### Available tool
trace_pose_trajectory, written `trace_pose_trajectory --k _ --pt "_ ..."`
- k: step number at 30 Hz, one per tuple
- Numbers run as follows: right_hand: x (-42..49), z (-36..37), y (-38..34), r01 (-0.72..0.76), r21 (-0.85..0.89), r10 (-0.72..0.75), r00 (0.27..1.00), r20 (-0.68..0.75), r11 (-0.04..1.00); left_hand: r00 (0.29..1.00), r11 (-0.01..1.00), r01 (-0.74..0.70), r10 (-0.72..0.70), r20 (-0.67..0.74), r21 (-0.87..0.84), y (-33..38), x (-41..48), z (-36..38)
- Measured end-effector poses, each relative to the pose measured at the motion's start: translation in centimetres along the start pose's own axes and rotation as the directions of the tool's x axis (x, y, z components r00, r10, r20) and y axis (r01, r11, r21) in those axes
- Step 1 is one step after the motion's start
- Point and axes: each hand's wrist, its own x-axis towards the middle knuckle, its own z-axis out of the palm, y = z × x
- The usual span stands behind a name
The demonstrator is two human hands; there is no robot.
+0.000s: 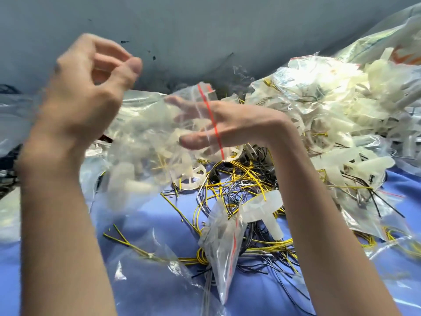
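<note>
k: small zip bag [222, 245] lies nearest, on the blue cloth [141, 226], partly over the wire tangle [239, 179]. risk?
m: low for that one. more worried about the white plastic part [264, 208] just right of it. its yellow lead runs into the tangle, so drag any wire and it comes along.
k: ok. the work itself?
m: clear bag [141, 142] is held up mid-scene, left of centre, above the cloth, stuffed with white parts and some yellow wire. right hand [232, 126] has its fingers straight and apart, showing through the film at the mouth. red seal strip [210, 119] crosses over it. nothing clamped there.
k: inside the bag or behind it?
m: cannot tell, too blurred. left hand [91, 74] is raised far left, fingers curled, thumb on fingertips. cannot tell whether it pinches the bag edge.
k: so, failure mode?
m: my guess: the mouth looks unsealed and the bag is tilted. with a weak hold on one side, parts spill onto the tangle below. a wire could also catch in the seal, and then it won't close.
k: far side?
m: heap of bagged parts [330, 106] far right, near the right wrist. an arm swing could knock it into the loose stuff and mix things up. grey wall [205, 26] behind.
</note>
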Motion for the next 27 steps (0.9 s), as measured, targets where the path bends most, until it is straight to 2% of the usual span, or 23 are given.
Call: trace_pose_trajectory --k 2,4,6,10,16,21,25,27 --pt "0.2 0.6 -0.3 -0.072 -0.077 0.075 0.997 0.035 0.994 0.986 0.999 -0.01 0.004 0.166 0.033 1.6 -0.4 1.8" --pt "0.5 1.1 -0.2 -0.133 -0.191 0.14 0.99 0.023 0.973 0.949 0.987 -0.024 -0.028 0.313 0.161 2.7 -0.8 4.1" --pt "0.6 0.8 0.0 -0.153 -0.273 0.155 0.988 -0.012 0.95 0.929 0.979 -0.015 -0.061 0.364 0.203 3.0 -1.0 6.1" --pt "-0.2 -0.3 0.8 -0.205 -0.255 0.203 0.979 -0.032 0.945 0.906 0.958 0.008 -0.129 0.404 0.288 2.0 -0.9 6.7" --pt "-0.6 -1.7 2.5 -0.264 -0.207 0.197 0.935 -0.296 0.942 0.889 0.877 0.104 -0.293 0.351 0.469 -1.6 -0.7 6.0" --pt "-1.0 -2.0 3.1 -0.312 -0.206 0.27 0.94 -0.208 0.928 0.826 0.795 0.184 -0.444 0.347 0.578 -3.6 -1.7 8.1" --pt "-0.9 -2.0 3.1 -0.289 -0.182 0.253 0.947 -0.199 0.94 0.782 0.756 0.215 -0.512 0.356 0.618 -4.3 -2.6 10.4" --pt "-1.0 -2.0 3.1 -0.293 -0.179 0.259 0.946 -0.195 0.939 0.782 0.75 0.208 -0.513 0.354 0.629 -4.5 -3.0 11.0"
